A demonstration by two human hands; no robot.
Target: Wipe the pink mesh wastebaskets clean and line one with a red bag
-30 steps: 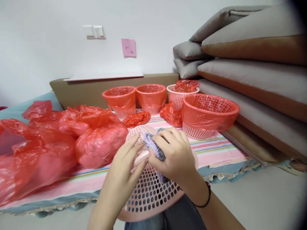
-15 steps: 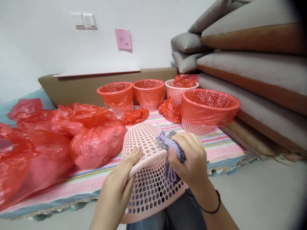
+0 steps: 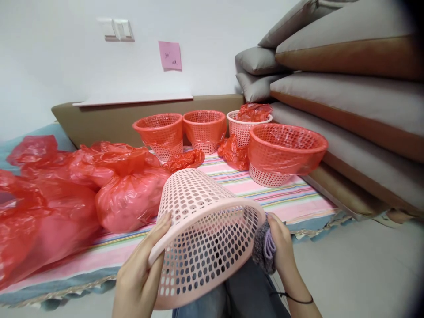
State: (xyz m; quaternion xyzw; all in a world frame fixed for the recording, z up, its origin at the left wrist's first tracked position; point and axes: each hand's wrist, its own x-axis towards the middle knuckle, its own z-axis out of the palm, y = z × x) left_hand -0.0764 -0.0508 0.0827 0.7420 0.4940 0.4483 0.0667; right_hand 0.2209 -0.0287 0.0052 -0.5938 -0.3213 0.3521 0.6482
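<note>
**Pink basket and grey cloth in our hands**

We see a pale pink perforated basket tipped on its side over our lap, its open rim facing us. A bunched grey-lilac cloth presses against its right rim.

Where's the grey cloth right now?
Lower right of the head view: the grey cloth is in the right hand, pressed against the pink basket's right side.

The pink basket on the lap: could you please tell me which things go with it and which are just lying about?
In hand:
pink basket
grey cloth
left hand
right hand

Lying about:
lined baskets
red bags
cushions
</note>
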